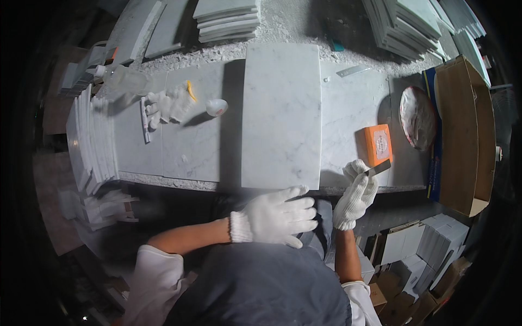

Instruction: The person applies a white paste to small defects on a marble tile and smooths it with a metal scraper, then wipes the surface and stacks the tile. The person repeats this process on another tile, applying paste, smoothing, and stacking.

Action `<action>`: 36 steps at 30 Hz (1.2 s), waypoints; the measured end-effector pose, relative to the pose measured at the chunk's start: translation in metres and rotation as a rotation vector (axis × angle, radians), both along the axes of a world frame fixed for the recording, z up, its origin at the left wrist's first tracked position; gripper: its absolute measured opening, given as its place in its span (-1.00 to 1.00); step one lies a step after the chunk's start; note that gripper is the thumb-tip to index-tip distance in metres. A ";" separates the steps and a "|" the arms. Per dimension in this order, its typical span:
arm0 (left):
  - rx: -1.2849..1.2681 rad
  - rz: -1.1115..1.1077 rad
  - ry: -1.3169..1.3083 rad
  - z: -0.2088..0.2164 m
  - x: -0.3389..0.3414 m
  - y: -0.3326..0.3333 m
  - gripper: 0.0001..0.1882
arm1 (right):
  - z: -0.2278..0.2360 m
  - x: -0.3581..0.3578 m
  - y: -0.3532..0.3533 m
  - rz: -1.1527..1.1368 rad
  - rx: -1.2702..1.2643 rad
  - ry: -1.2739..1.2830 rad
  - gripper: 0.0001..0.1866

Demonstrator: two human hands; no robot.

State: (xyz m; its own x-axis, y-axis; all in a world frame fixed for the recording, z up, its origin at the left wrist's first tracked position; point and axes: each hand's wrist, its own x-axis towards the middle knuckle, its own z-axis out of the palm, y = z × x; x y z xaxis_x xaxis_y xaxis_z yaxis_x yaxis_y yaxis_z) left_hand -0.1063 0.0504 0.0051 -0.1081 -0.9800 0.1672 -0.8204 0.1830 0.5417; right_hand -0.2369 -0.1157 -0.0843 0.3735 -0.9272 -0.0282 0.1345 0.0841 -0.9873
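Note:
A pale marble slab (pixel 281 114) with faint grey veins lies in front of me, its near end at the bench's front edge. My left hand (pixel 280 216), in a white knitted glove, is just before that near end with its fingers spread and nothing in them. Whether its fingertips touch the slab's edge I cannot tell. To the right, my gloved right hand (pixel 356 195) is closed on a small flat metal blade (pixel 379 168), whose handle, if any, is hidden in the fingers. Just beyond the blade sits an orange box (pixel 378 145).
White gloves (pixel 171 105), a marker (pixel 145 119), a small whitish cup (pixel 216 107) and a clear bottle (pixel 125 79) are on the left. A round plastic-covered tub (pixel 417 118) and a cardboard box (pixel 462 130) stand right. Stacked slabs (pixel 227 19) and a metal strip (pixel 353 70) lie farther back.

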 end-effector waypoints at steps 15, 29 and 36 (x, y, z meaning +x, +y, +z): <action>-0.265 0.528 0.070 -0.011 0.018 0.055 -0.69 | -0.008 0.009 0.007 -0.058 -0.007 0.128 -0.70; -0.127 0.471 -0.157 -0.006 0.020 0.017 -0.57 | -0.005 0.004 0.003 0.043 0.051 0.087 -0.72; -0.021 0.730 -0.377 -0.014 0.046 -0.003 -0.37 | -0.012 0.002 0.002 0.116 -0.055 0.143 -0.71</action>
State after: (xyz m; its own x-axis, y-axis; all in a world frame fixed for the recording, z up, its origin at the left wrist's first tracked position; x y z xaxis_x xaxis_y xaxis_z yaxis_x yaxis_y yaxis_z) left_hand -0.0606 0.0471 -0.0091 0.5031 -0.8222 0.2663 -0.8629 -0.4607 0.2079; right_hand -0.2354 -0.1139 -0.0965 0.4736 -0.8799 -0.0385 -0.0145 0.0359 -0.9992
